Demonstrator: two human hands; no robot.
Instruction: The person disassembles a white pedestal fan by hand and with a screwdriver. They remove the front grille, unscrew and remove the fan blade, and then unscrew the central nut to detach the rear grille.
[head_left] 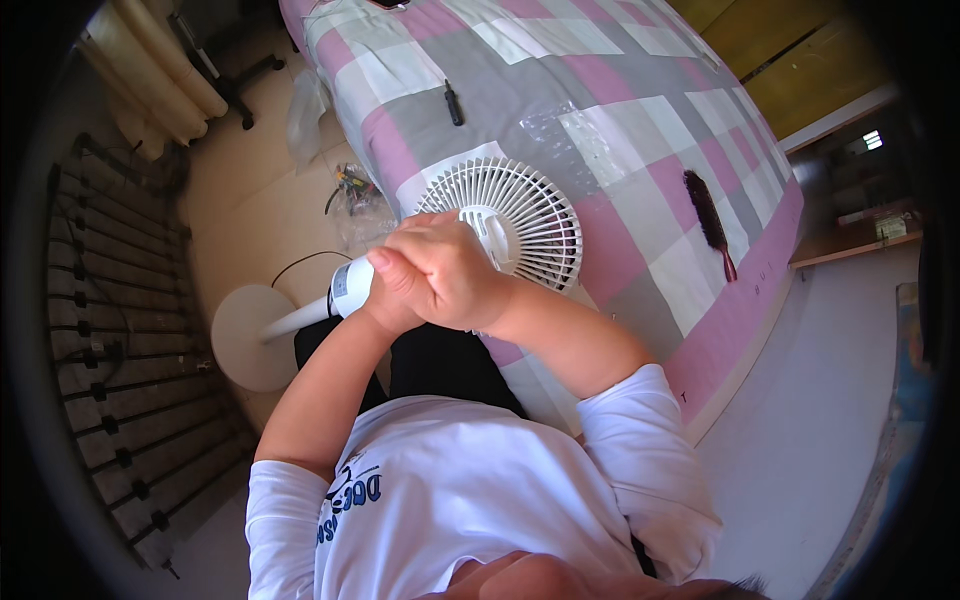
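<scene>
A white standing fan (545,225) leans across my lap. Its round slatted grille lies over the edge of the bed, and its round base (235,345) is down to the left at the end of a white pole (300,318). Both my hands are closed together over the part between the pole and the fan head. My right hand (455,268) lies on top, partly covering my left hand (395,298). The fingers underneath are hidden, as is most of the fan's neck. A white collar with a grey label (345,285) shows beside my left wrist.
The bed (630,290) has a pink, grey and white checked cover. On it lie a black-handled screwdriver (454,103), clear plastic wrap (570,145) and a dark hairbrush (710,225). A plastic bag (358,205) with small items sits on the floor beside a black slatted rack (125,350).
</scene>
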